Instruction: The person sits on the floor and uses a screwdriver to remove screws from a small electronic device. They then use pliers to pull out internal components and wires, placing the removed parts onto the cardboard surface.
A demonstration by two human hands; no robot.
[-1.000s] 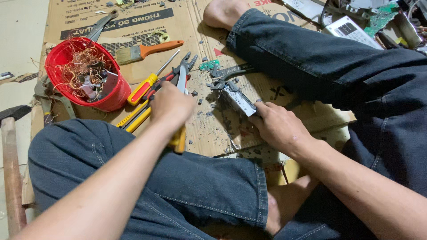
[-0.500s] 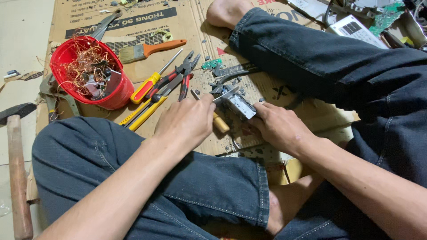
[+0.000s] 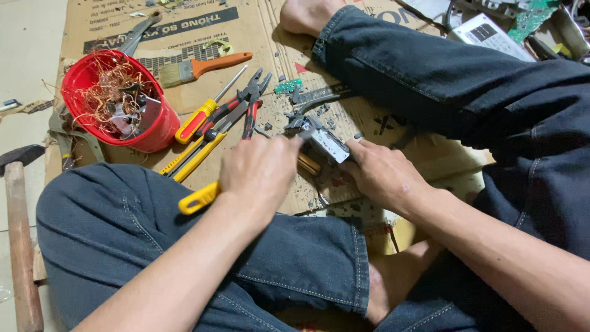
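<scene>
Hands [image 3: 319, 169] on metal part [image 3: 326, 142], red bucket [image 3: 153, 132] of copper wire [image 3: 107, 92]

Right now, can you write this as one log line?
left hand: holds yellow-handled tool | right hand: steadies small metal part | on cardboard

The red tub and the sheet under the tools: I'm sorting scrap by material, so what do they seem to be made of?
The red tub looks like glossy moulded plastic, judging by its even colour and smooth sheen. The tangle inside it looks like bare copper wire: thin, orange-brown strands. The sheet looks like matt brown cardboard with printing, creased and littered with chips.
</scene>
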